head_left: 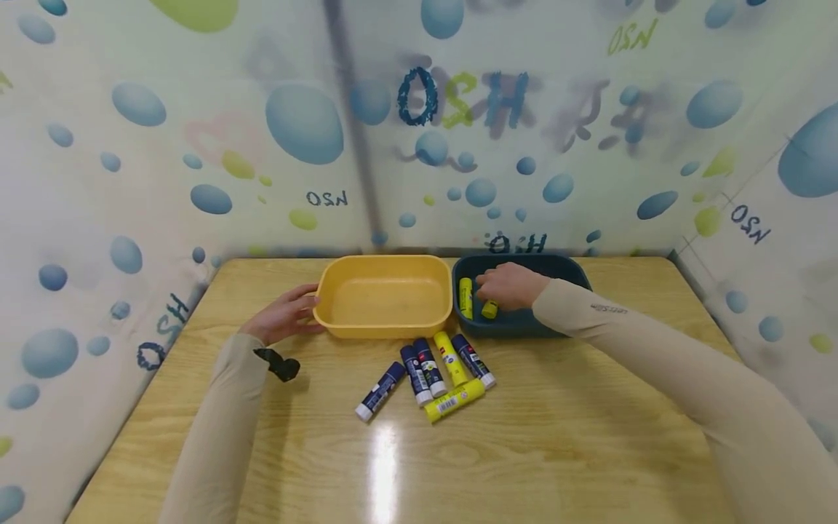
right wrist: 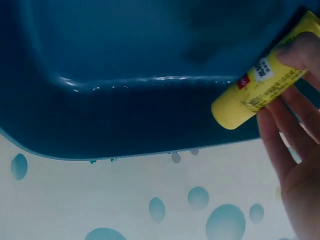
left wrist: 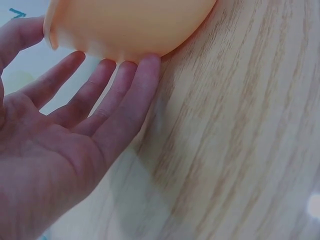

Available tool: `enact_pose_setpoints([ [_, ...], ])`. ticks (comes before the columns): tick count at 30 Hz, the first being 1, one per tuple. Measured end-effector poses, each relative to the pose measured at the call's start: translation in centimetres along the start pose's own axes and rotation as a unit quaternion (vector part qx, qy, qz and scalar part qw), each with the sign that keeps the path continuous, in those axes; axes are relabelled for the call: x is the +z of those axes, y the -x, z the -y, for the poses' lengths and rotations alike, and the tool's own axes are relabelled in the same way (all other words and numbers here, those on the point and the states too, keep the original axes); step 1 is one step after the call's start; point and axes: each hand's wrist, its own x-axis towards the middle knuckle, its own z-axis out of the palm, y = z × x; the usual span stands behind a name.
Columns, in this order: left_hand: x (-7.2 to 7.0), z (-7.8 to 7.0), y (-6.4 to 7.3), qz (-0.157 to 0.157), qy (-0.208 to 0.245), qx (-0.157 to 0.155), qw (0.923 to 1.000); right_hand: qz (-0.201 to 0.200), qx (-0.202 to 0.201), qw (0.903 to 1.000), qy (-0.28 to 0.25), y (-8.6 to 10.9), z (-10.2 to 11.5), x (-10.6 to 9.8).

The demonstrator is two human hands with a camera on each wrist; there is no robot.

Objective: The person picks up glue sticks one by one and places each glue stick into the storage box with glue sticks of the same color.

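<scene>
My right hand (head_left: 509, 285) reaches into the dark blue bin (head_left: 517, 331) and holds a yellow glue stick (right wrist: 252, 87) between thumb and fingers. Another yellow glue stick (head_left: 465, 298) lies along that bin's left side. At the left, my left hand (head_left: 281, 315) touches the yellow-orange bin (head_left: 386, 333). In the left wrist view its fingers are extended, fingertips against the bin's outer wall and thumb at the rim. On the table in front of the bins lie navy glue sticks with white ends (head_left: 380, 391) and yellow glue sticks (head_left: 455, 400).
The two bins stand side by side near the back edge of the wooden table (head_left: 556, 437). Behind and beside the table hangs a white sheet (head_left: 393, 182) with blue and green drops. A black strap piece (head_left: 281, 364) sticks out at my left wrist.
</scene>
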Motion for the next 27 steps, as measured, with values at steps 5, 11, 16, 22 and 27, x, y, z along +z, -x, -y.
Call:
enact_pose_setpoints([
  [5, 0.1, -0.3, -0.1, 0.016, -0.016, 0.002, 0.9997, -0.008, -0.032, 0.9994, 0.012, -1.1, -0.2, 1.1],
  [11, 0.0, -0.5, 0.1, 0.013, -0.017, -0.004, 0.9998, -0.031, -0.074, 0.9964, 0.026, -1.8, -0.2, 1.7],
  [16, 0.0, -0.5, 0.3, 0.011, -0.017, -0.007, 0.9998, -0.036, -0.089, 0.9944, 0.043, -1.8, -0.1, 1.8],
  [22, 0.0, -0.5, 0.4, 0.01, -0.022, -0.006, 0.9997, -0.042, -0.091, 0.9943, 0.036, -1.8, -0.2, 2.2],
  [27, 0.1, -0.5, 0.4, 0.012, -0.024, -0.005, 0.9996, -0.045, -0.079, 0.9952, 0.035, -1.8, -0.2, 2.3],
])
